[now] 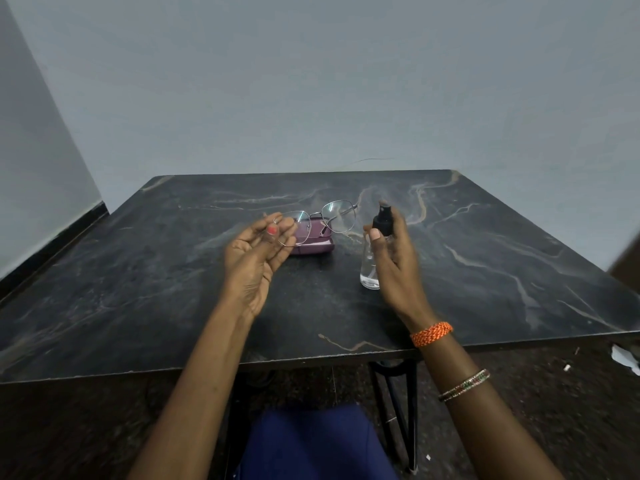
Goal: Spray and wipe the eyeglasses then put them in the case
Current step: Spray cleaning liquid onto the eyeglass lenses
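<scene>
My left hand [254, 256] pinches the thin metal-framed eyeglasses [337, 216] by the left lens rim and holds them raised above the table. Behind and below them a maroon glasses case [315, 245] lies shut on the dark marble table [138, 289]. My right hand [394, 258] grips a clear spray bottle [369, 271] with a black nozzle, upright, just right of the glasses; the nozzle faces the lenses. A finger lies on the nozzle top. No wiping cloth is in view.
The table's near edge runs across the lower middle, with black metal legs [398, 410] below it. A grey wall stands behind. Bits of white litter [623, 358] lie on the floor at the right. My lap in blue cloth [311, 445] is below.
</scene>
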